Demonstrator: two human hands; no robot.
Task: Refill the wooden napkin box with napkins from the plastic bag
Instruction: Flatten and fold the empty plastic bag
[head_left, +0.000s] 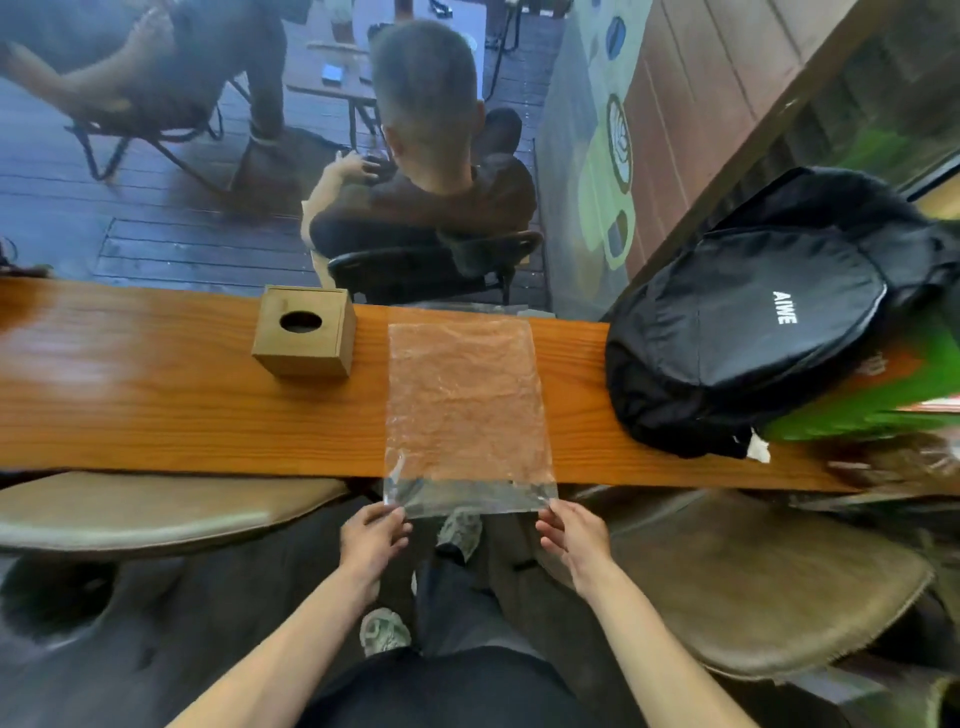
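So the plastic bag (464, 405) is lying flat across the wooden counter (156, 405), near edge hanging off toward you. Your left hand (371, 540) has its fingertips pinched on the bag's near left corner, and your right hand (574, 540) looks like it's touching the near right corner, but can't tell if it's really gripping. The wooden napkin box (304, 331) sits just left of the bag, round hole up, black backpack (748, 322) off to the right
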